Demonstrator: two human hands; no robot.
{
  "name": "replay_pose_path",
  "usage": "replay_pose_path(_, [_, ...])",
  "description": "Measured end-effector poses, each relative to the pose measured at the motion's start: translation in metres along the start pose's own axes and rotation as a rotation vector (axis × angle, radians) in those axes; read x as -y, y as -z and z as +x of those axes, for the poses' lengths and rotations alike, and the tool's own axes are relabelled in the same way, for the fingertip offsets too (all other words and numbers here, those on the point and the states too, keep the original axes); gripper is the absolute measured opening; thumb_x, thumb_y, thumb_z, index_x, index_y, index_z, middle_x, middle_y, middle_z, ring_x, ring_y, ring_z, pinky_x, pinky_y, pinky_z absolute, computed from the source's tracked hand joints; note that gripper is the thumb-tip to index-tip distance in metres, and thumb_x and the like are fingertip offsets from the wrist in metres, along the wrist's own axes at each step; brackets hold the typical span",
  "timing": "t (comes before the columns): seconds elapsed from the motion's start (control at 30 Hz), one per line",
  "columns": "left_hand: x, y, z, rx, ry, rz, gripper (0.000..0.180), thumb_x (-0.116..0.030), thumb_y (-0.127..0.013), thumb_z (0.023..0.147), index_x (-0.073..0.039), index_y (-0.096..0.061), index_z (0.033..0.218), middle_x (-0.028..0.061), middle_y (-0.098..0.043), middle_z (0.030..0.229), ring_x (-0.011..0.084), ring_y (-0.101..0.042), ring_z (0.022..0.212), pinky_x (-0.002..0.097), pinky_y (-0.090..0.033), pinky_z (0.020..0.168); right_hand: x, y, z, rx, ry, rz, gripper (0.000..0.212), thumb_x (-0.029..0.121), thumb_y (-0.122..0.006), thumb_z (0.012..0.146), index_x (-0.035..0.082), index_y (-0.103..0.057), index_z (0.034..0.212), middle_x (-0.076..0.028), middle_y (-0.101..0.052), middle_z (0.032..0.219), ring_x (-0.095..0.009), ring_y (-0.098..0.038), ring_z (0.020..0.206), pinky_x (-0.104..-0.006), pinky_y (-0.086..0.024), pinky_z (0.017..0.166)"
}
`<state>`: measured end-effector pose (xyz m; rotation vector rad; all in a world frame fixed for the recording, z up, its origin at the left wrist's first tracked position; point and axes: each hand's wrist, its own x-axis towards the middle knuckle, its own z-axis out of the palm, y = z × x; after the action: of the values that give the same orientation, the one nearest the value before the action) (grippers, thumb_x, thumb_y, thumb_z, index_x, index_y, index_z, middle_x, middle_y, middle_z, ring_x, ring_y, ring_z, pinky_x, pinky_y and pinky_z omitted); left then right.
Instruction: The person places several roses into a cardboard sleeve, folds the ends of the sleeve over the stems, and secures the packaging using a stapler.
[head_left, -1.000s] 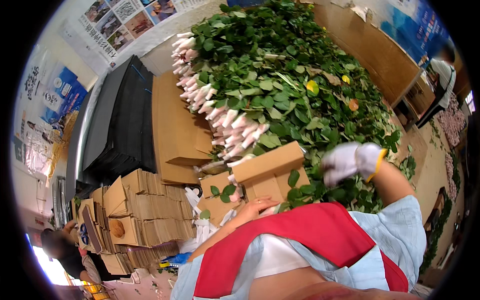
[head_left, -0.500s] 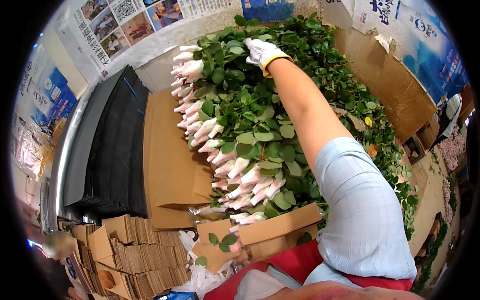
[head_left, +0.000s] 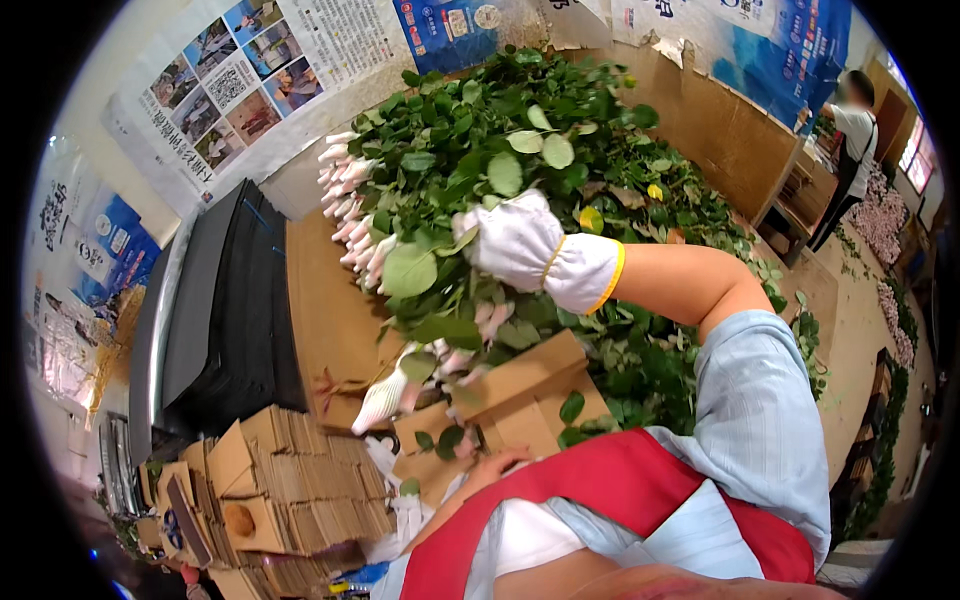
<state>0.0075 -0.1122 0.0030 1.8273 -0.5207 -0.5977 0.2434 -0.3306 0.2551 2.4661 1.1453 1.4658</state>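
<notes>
A large heap of leafy flower stems point(head_left: 440, 130) fills the middle, many with heads in pale sleeves point(head_left: 345, 180) pointing left. Over the heap, my right hand point(head_left: 515, 240), in a white glove with a yellow hem, is closed around leafy stems point(head_left: 410, 270); broad leaves stick out around the glove. Lower left of it, a white-sleeved flower head point(head_left: 380, 402) tilts downward, slightly blurred; whether it belongs to the held stems I cannot tell. My left hand point(head_left: 503, 460), bare, shows only in part beside the cardboard box point(head_left: 525, 375); its fingers are mostly hidden.
Black sheets point(head_left: 225, 310) are stacked at the left, beside a brown cardboard sheet point(head_left: 330, 290). Below stand stacks of folded cardboard point(head_left: 310, 490). A cardboard panel point(head_left: 710, 130) borders the heap at the back right. Another person point(head_left: 853, 150) stands at the far right.
My right hand has come back from the far side of the heap toward me, now with leafy stems in it. My left hand has come partly into view. The view has shifted.
</notes>
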Motion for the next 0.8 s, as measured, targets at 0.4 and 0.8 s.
replay_pose_path(0.4, [-0.056, -0.002, -0.005, -0.114, -0.134, 0.100, 0.036, -0.011, -0.071, 0.080, -0.004, -0.064, 0.115, 0.0169, -0.061, 0.122, 0.0295, -0.058, 0.116, 0.0342, -0.044, 0.099, 0.001, 0.024, -0.165, 0.546, -0.224, -0.158, 0.006, 0.012, -0.065, 0.071, 0.010, -0.063, 0.066, -0.007, -0.062, 0.066, -0.021, -0.064, 0.053, -0.0343, -0.047, 0.046])
replay_pose_path(0.8, [-0.022, -0.007, -0.006, -0.045, -0.428, 0.020, 0.028, -0.023, -0.064, 0.087, -0.009, -0.067, 0.112, 0.0071, -0.066, 0.115, 0.0292, -0.057, 0.116, 0.0396, -0.044, 0.100, -0.077, -0.027, 0.017, 0.498, -0.364, 0.407, 0.030, 0.031, -0.052, 0.085, 0.007, -0.070, 0.089, -0.018, -0.068, 0.082, -0.036, -0.067, 0.075, -0.0441, -0.054, 0.070])
